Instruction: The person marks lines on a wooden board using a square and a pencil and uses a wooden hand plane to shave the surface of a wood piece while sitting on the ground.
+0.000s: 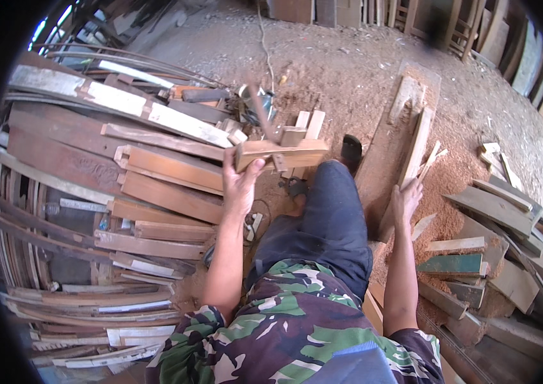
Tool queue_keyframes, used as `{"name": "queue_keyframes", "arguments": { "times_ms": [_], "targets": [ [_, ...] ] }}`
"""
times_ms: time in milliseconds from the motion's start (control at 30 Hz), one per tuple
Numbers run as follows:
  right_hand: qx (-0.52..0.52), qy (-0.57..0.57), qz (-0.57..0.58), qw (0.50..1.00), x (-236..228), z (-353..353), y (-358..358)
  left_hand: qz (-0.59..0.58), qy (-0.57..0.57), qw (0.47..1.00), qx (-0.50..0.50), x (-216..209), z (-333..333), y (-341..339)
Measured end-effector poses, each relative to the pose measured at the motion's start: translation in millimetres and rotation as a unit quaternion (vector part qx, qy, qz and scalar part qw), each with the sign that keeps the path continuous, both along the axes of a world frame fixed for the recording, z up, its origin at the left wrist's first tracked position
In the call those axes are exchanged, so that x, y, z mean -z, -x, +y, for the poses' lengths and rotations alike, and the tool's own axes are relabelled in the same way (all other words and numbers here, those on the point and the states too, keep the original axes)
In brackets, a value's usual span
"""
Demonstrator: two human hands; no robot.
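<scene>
My left hand [241,182] is closed around one end of a thick wooden block [297,155], held up above my left thigh. A thin brown strip [260,109] crosses the block and points away from me; its far part is blurred, and I cannot tell the exact kind of tool. On the right, my right hand [407,197] is closed on the near part of a long wooden batten [420,141]. The batten stands along the right edge of a wide plank [377,166] strewn with sawdust. Its near end is partly hidden by my hand.
Stacked boards [172,182] fill the left side. Beyond my left hand lie short wood blocks [310,125] and a metal pot-like container [255,105]. Offcuts [499,211] and sawdust [457,176] cover the ground at right. A cord [265,48] runs across the dirt floor.
</scene>
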State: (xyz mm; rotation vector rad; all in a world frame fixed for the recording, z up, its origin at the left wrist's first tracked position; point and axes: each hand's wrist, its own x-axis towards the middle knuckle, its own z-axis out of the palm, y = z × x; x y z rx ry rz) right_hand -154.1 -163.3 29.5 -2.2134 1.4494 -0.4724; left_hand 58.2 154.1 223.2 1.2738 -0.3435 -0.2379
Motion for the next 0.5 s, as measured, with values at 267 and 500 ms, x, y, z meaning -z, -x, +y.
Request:
{"name": "queue_keyframes", "arguments": {
  "times_ms": [267, 500],
  "targets": [
    [-0.311, -0.467, -0.464, 0.685, -161.1, 31.9, 29.8, 0.044, 0.062, 0.942, 0.328, -30.8, -43.3, 7.3],
    [-0.386, -0.403, -0.374, 0.741, -199.3, 42.0, 95.0, 0.049, -0.041, 0.823, 0.564, -18.5, -164.9, 60.9]
  ]
}}
